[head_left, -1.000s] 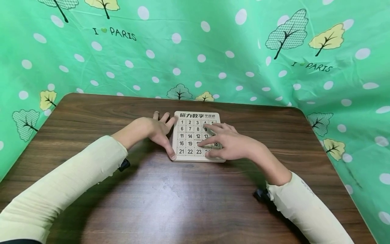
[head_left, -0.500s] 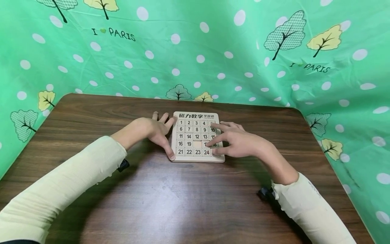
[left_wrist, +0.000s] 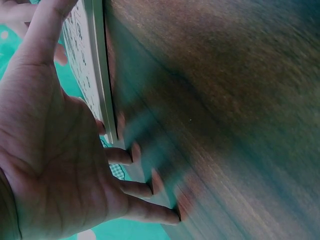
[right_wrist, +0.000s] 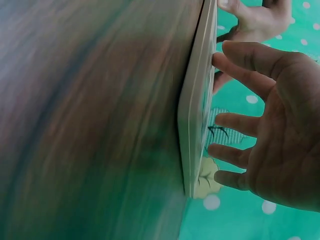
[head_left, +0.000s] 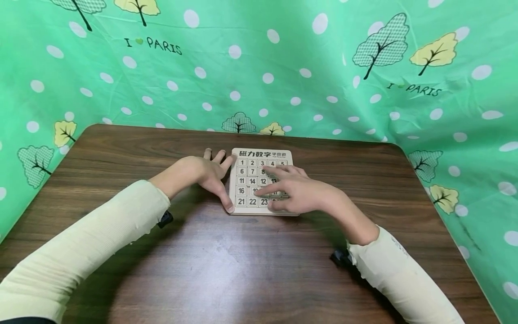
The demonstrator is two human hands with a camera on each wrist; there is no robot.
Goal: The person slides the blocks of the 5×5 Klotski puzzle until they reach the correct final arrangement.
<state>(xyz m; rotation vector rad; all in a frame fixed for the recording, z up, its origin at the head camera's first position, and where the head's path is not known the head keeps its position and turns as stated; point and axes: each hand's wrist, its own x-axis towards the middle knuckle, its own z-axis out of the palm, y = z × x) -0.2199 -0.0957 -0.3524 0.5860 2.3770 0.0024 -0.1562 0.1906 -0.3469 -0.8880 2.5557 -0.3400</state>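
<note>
1. Head view: there's the pale, flat, rectangular number board point(head_left: 251, 210), lying towards the far side of the brown wood-grain desk point(head_left: 214, 256), its square numbered tiles point(head_left: 241, 181) facing up. Long axis? Too foreshortened to call. The left-hand grip point(head_left: 212, 174) fans out along the left edge, thumb at the near corner, clamped on nothing. The right-hand grip point(head_left: 297, 191) reaches across from the right, fingers apart, index fingertip at tile 19. That's the key relation, I'd say: tiles right under those fingertips, so the right is better placed to work them while the left seems to brace. Its fingers hide several tiles. Broad desk towards the person; the green polka-dot curtain point(head_left: 267, 49) hangs just beyond the far edge.

2. Left wrist view: digits well spread, thumb up at the board's rim, index beside its side edge, the other fingertips down on the desk.

3. Right wrist view: index at the board's face, apparently touching; thumb close by, remaining fingers apart, nothing pinched. The board's side edge runs past, flat to the desk.
</note>
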